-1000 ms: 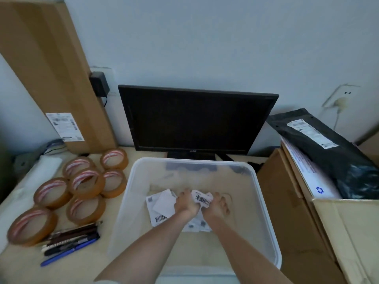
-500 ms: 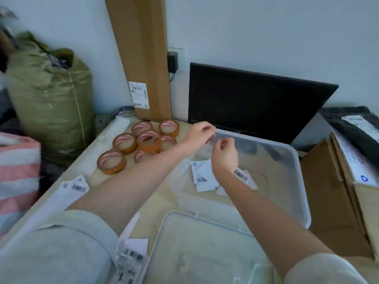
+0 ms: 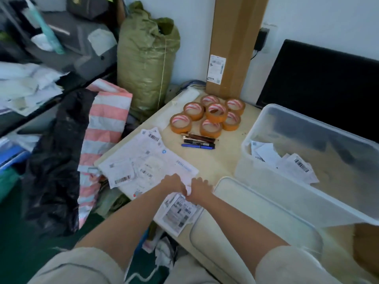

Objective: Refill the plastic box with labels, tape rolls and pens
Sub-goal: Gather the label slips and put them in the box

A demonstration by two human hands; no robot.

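Observation:
A clear plastic box stands on the table at the right, with a few white labels lying inside it. Several brown tape rolls sit in a cluster at the back of the table, and a few pens lie just in front of them. A spread of white barcode labels covers the table's left corner. My left hand and my right hand are side by side on that pile, fingers closed on labels at its near edge.
The box's clear lid lies flat in front of the box. A black monitor and a tall cardboard carton stand against the wall. A green sack and striped and black bags crowd the floor to the left.
Both hands left the labels inside the box, swung left over the table and came down on the label pile at the table's left corner. The view turned left with them.

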